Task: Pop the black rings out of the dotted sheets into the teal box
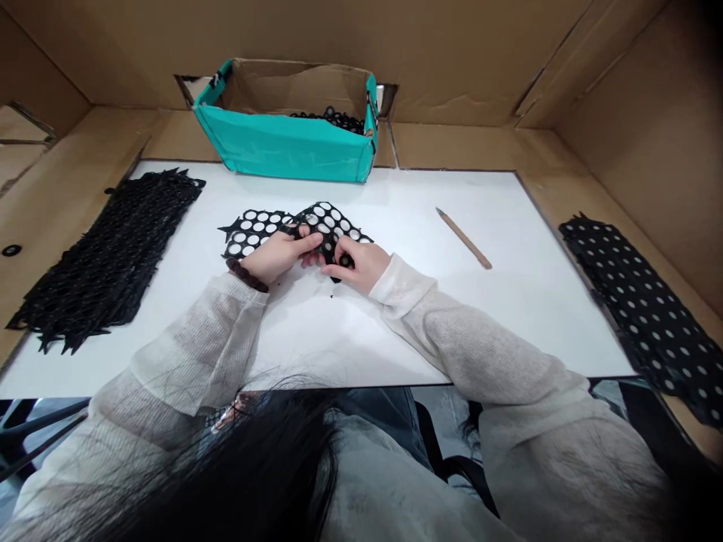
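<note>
A black rubber sheet punched with round holes (265,227) lies on the white board (508,316) in front of me, bent up in the middle. My left hand (279,254) pinches the sheet's near edge with thumb and fingers. My right hand (361,263) is closed on the sheet's right part, fingertips pressed against a small black ring in it. Both hands almost touch each other. A dark bead bracelet sits on my left wrist.
A teal-sided cardboard box (282,147) holding black rings stands at the back. A stack of black punched sheets (107,256) lies at the left, another pile (649,316) at the right. A wooden stick (464,239) rests right of centre. Cardboard walls surround the board.
</note>
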Available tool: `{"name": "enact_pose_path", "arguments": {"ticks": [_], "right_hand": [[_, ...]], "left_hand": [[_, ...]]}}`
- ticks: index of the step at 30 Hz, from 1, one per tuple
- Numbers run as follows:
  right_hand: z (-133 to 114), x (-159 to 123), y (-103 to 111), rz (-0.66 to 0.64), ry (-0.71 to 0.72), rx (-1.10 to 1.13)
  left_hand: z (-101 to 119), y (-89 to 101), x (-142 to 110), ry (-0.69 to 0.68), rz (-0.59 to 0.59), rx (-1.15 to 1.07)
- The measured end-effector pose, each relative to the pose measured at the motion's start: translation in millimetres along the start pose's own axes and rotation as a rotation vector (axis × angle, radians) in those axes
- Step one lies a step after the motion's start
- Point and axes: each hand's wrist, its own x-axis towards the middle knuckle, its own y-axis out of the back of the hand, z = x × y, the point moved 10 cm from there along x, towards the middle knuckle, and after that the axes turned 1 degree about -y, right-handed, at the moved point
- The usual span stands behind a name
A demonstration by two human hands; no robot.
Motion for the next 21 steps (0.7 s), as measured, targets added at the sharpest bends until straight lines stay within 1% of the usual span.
{"name": "enact_pose_path", "arguments": {"ticks": [2, 4, 6, 7, 9, 11, 13, 15, 16, 17, 18, 19, 20, 21], "right_hand": [[-2, -2, -1, -0.025, 0.003, -0.013], [-4, -3, 0, -0.027, 0.005, -0.049], [-5, -3, 0, -0.011, 0.016, -0.062], [-5, -3, 1, 0.004, 0.022, -0.043], [-2, -1, 5, 0.074, 0.028, 0.056], [8, 1, 16, 0.197, 0.009, 0.216], [29, 1, 32, 0.366, -0.066, 0.377], [58, -1, 49, 0.534, -0.199, 0.519], [72, -2, 55, 0.592, -0.274, 0.590], [85, -1, 60, 0.619, -0.343, 0.664], [93, 2, 64, 0.614, -0.400, 0.735], [97, 8, 68, 0.576, -0.438, 0.791], [96, 15, 74, 0.541, -0.454, 0.824], [90, 22, 83, 0.524, -0.442, 0.831]], "left_hand": [[-8, 3.5, 4, 0.029, 0.034, -0.096], [-12, 2.7, 7, 0.035, 0.018, -0.169], [-12, 0.8, 8, 0.035, -0.005, -0.179], [-11, 1.5, 8, 0.028, 0.002, -0.157], [-8, 4.3, 8, 0.009, 0.040, -0.086], [-4, 6.0, 7, -0.009, 0.068, -0.021], [-4, 5.4, 7, -0.017, 0.067, 0.016], [-6, 5.1, 9, -0.021, 0.062, 0.048], [-7, 4.7, 10, -0.024, 0.058, 0.067], [-7, 3.0, 11, -0.032, 0.045, 0.084], [-7, 1.8, 11, -0.042, 0.037, 0.100], [-6, -0.1, 12, -0.046, 0.024, 0.118], [-6, -1.0, 12, -0.046, 0.022, 0.135], [-5, -1.7, 12, -0.047, 0.022, 0.152]]}}
